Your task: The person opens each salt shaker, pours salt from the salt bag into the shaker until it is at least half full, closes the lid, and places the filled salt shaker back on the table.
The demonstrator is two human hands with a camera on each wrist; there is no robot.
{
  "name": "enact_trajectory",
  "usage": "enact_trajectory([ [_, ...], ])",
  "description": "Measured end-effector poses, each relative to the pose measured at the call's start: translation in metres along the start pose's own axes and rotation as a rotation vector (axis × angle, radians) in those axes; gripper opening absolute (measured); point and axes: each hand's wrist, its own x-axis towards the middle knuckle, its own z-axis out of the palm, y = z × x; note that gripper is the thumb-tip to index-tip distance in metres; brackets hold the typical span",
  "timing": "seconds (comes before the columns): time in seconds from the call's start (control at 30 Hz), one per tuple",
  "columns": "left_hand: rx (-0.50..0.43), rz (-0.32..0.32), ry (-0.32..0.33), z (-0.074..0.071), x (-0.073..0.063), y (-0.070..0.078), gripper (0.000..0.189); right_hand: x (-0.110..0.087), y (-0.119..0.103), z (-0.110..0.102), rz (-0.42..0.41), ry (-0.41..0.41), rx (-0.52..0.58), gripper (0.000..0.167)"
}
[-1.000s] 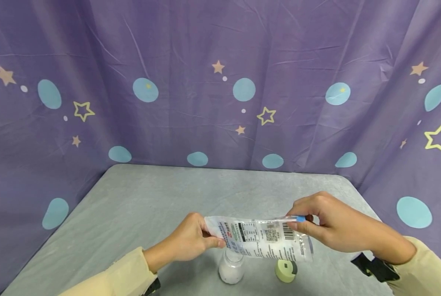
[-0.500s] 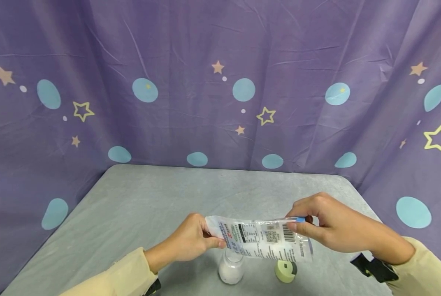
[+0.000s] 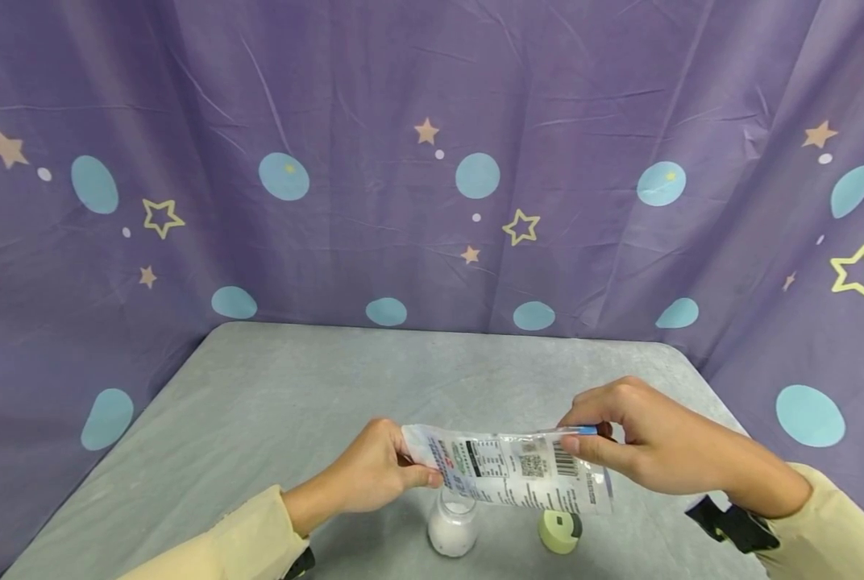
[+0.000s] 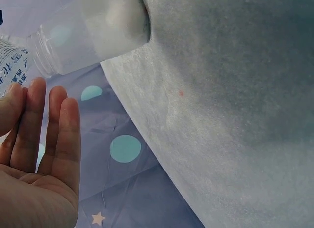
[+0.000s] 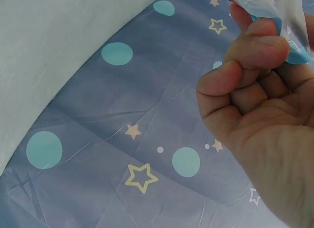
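Note:
A printed plastic packet (image 3: 508,467) with a barcode is stretched sideways between both hands. My left hand (image 3: 370,471) pinches its left end between thumb and fingers. At the upper right corner, by a blue strip, my right hand (image 3: 642,443) grips the packet with thumb and curled fingers. Just below the packet's left part stands a clear jar (image 3: 452,528), lidless, with white contents. In the left wrist view the packet (image 4: 13,66) reaches the mouth of the jar (image 4: 93,34); whether anything flows is not visible. The right wrist view shows the packet's blue edge (image 5: 298,53) in the hand.
A yellow-green round lid (image 3: 558,533) with a dark part lies on the table to the right of the jar. The grey cloth-covered table (image 3: 330,370) ends at a purple patterned curtain (image 3: 374,161) behind and at both sides.

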Motion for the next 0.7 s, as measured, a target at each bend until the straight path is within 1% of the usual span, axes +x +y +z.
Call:
enact_trajectory([
  [0.13, -0.003, -0.003, 0.0, 0.0006, 0.0003, -0.0002, 0.011, 0.0, -0.0005, 0.0008, -0.009, 0.004, 0.002, 0.02],
  [0.33, -0.016, 0.009, -0.009, 0.0015, 0.0013, 0.0, 0.012, -0.0003, -0.0007, 0.0009, -0.007, -0.002, -0.005, 0.02],
  [0.53, -0.003, 0.005, -0.004, 0.0, -0.0001, -0.0004, 0.01, -0.0008, -0.0002, 0.0005, -0.03, 0.003, -0.012, 0.021],
  [0.7, 0.012, -0.002, 0.0, -0.0009, -0.0011, -0.0003, 0.008, -0.0004, -0.0001, 0.0, -0.026, -0.006, 0.004, 0.021],
])
